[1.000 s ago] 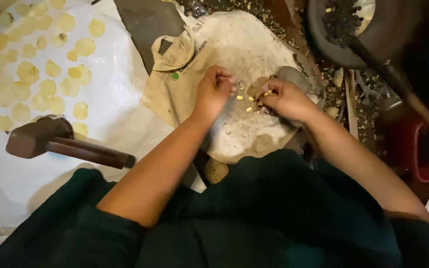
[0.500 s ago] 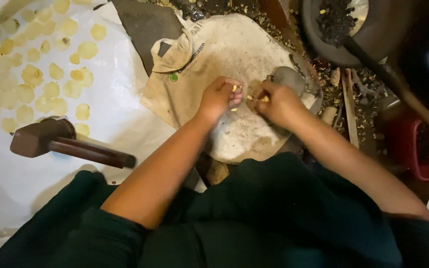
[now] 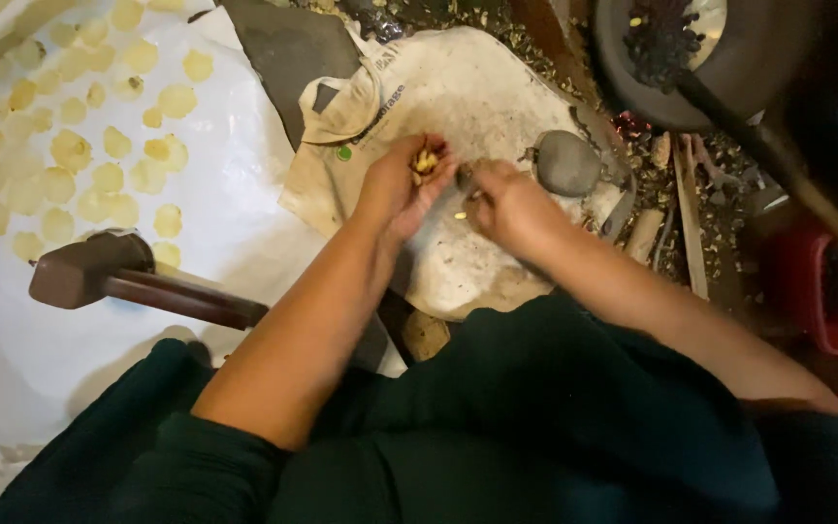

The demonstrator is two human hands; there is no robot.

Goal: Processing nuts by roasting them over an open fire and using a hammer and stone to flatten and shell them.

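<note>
Hands over a dusty beige cloth bag (image 3: 458, 87), left hand (image 3: 402, 189) cupped around small yellow kernels (image 3: 426, 161) above the bag's middle, right hand (image 3: 508, 202) pinching another kernel (image 3: 460, 215) beside it, smooth grey stone (image 3: 566, 163) near the bag's right edge.

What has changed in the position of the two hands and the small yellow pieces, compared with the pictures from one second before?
The left hand has turned palm-up and now cups several small yellow pieces that earlier lay on the cloth between the hands. The right hand stays beside it, fingers near one piece left on the cloth. The mallet, the grey stone and the flat yellow discs on the white sheet lie as before.
</note>
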